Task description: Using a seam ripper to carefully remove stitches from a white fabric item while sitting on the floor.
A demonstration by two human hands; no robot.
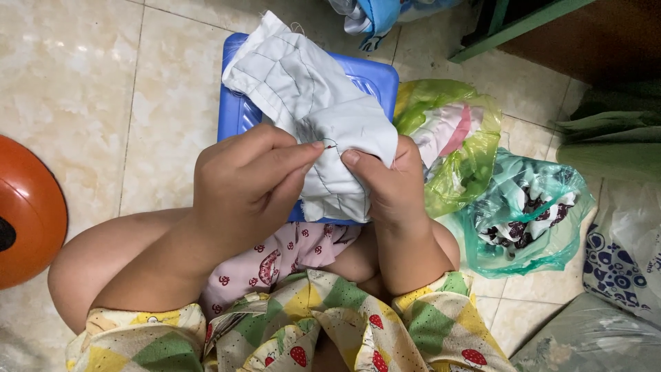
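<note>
Knees frame both hands: left hand (241, 182) pinches a needle (329, 144), right hand (389, 186) grips white cloth (317, 103) over the blue stool's (237, 114) near edge; a slip could prick the thumb.

- An orange ball (27, 213) sits on the tiled floor (82, 83) to my left.
- A yellow-green bag (475, 162) of cloth lies at my right.
- A teal bag (558, 238) of patterned scraps touches it.
- A green frame (516, 26) crosses the top right corner.
</note>
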